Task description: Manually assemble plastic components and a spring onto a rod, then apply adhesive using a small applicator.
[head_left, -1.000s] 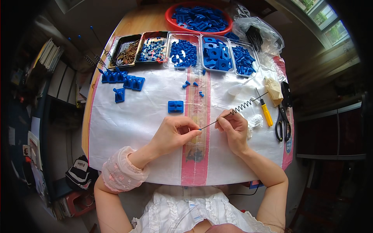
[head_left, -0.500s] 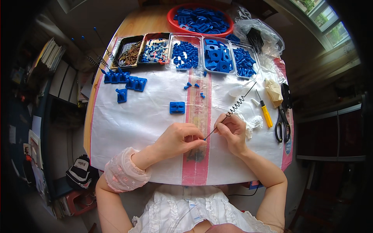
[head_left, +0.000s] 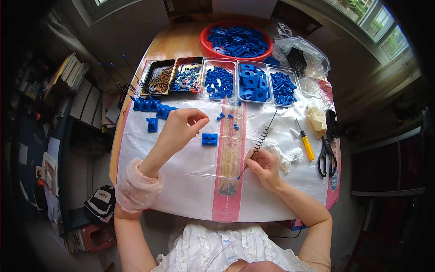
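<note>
Coiled black wire: in the head view, it slanted over the middle of the table covering, clamped below its coil by the right hand.
Right hand: thumb and fingers were together on the wire's straight lower part.
Blue tip: it sat on the wire's lower end, so the step in hand looked like capping the wire, probably finished.
Left hand: it hung off the wire with fingers curled; whether the fingertips met could not be told, and nothing showed in them.
Blue block: it lay alone near the left hand; a next move with it would seem to call for a free pinch, the wire held steady.
Blue pegs: a few lay loose beyond the block.
Joined blue blocks: the left hand and wrist partly hid them.
White crumpled sheet: it lay just beside the right hand, crowding that side.
Yellow screwdriver: it lay near black scissors, clear of the wire.
Red basin: it stood behind the row of parts trays.
</note>
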A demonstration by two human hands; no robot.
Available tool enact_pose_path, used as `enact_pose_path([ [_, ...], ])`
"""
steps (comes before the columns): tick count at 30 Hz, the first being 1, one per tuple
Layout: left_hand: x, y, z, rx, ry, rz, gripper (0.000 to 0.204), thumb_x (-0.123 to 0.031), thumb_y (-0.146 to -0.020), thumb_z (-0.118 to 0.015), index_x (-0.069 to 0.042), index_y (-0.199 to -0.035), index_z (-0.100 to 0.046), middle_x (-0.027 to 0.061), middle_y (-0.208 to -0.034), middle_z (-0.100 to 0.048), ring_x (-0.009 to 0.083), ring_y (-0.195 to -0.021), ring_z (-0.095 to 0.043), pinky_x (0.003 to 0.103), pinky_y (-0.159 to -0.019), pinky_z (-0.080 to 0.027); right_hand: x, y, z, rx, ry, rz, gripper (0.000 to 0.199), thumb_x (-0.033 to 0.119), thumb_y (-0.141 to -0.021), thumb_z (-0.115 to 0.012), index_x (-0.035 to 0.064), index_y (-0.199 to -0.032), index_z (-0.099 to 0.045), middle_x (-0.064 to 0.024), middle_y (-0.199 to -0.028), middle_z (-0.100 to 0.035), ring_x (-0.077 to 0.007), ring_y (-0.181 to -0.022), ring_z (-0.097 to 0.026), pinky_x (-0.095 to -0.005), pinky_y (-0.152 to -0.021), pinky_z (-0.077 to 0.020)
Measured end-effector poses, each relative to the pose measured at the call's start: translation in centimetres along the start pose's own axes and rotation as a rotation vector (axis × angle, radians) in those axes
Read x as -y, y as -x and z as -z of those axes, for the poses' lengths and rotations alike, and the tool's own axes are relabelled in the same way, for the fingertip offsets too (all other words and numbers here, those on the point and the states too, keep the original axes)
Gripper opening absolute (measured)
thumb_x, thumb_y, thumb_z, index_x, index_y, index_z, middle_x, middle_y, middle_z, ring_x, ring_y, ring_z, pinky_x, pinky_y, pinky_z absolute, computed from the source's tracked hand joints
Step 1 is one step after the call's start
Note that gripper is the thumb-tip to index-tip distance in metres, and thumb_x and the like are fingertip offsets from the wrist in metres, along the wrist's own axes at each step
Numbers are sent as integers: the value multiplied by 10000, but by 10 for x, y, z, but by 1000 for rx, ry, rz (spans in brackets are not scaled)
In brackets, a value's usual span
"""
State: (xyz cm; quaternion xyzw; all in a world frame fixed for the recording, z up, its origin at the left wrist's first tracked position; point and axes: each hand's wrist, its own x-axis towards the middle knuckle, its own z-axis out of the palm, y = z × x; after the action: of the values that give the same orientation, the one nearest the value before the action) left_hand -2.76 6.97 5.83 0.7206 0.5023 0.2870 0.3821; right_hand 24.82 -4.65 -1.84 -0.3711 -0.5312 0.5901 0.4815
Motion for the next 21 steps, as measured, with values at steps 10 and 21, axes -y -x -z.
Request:
enact_pose_path([
  [10,37,-61,-37,124,-184,-33,267,-151,-806,-889,26,-985,-799,147,-877,-789,216,-785,-755,338,-743,-599,-7,1,2,-10,2,3,73,11,-983,-657,-42,-1032,-652,-58,-938,-701,-98,-869,-654,-274,-773,-539],
  [21,6,-15,-22,103,263,12,151,-66,-969,-745,29,-1087,-739,81,-941,-771,132,-822,-747,270,-776,-609,-5,1,3,29,221,43,84,18,-923,-683,-38,-983,-665,-64,-820,-690,-104,-751,-637,-280,-680,-507],
])
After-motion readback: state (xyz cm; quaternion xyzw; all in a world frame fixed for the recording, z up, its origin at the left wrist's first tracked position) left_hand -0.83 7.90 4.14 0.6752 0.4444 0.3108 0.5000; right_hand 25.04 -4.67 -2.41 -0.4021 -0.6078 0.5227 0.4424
